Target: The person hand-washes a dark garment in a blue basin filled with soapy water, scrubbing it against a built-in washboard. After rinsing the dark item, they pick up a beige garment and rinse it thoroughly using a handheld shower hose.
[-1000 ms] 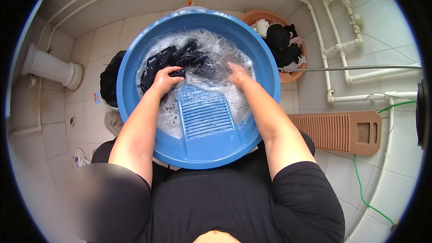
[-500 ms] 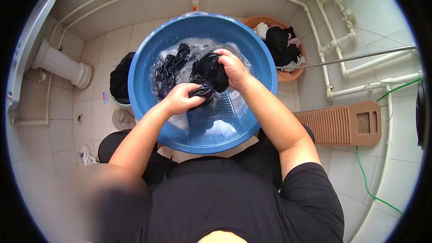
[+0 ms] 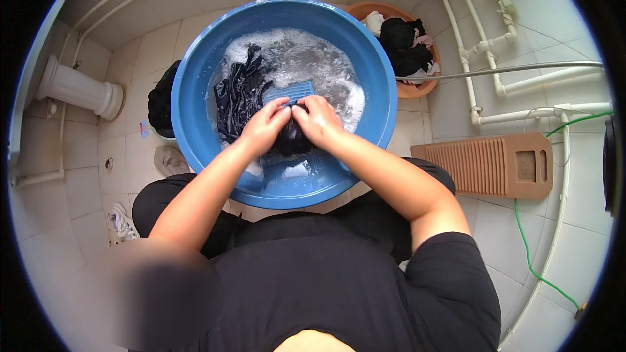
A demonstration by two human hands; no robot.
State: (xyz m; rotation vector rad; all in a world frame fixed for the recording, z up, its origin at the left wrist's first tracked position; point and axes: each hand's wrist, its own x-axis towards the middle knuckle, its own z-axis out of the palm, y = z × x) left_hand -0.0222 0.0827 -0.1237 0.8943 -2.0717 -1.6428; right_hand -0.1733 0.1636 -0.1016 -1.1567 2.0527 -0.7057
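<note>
– Washbasin (image 3: 383,88): blue plastic, smooth, glossy along the rim.
– And its built-in washboard (image 3: 297,91)?
– Same blue plastic, ridged, wet.
– Black laundry (image 3: 238,101)?
– Cloth, soaked and creased, with a wet shine.
– Loose brown washboard (image 3: 469,166)?
– Looks like plastic; matt, ribbed across.
– Pedestal column (image 3: 81,90)?
– Glossy white, smooth, seemingly ceramic.
– Pipes (image 3: 553,84), wall tiles (image 3: 583,169)?
– Pipes: white, smooth, apparently plastic. Tiles: smooth, pale, low sheen.

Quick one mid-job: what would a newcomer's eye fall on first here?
First, the big blue basin of sudsy water at centre, where the left hand and right hand clutch a bunched black cloth near its close side. More black fabric lies in the suds to the left. A brown ribbed board stands out at right, below an orange tub of laundry.
</note>
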